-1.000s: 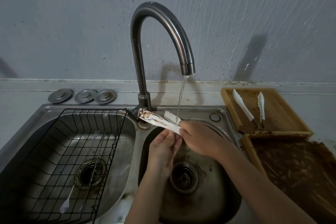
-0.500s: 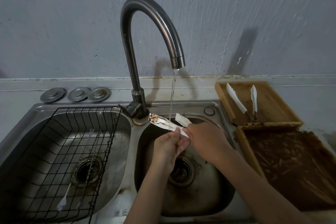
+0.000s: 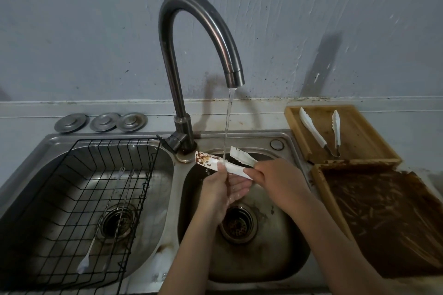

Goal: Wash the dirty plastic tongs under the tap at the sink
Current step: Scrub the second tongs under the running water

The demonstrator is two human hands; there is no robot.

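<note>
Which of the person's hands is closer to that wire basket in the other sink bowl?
The left hand. It holds the dirty tongs over the right bowl, on the side towards the wire basket. The right hand grips the tongs' other end, farther from the basket.

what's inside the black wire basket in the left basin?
Black wire basket holds thin metal skewers and a white plastic fork. Its near end runs out of frame.

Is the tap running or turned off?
Running: a thin stream of water falls from the tap spout onto the tongs held over the right basin.
</note>
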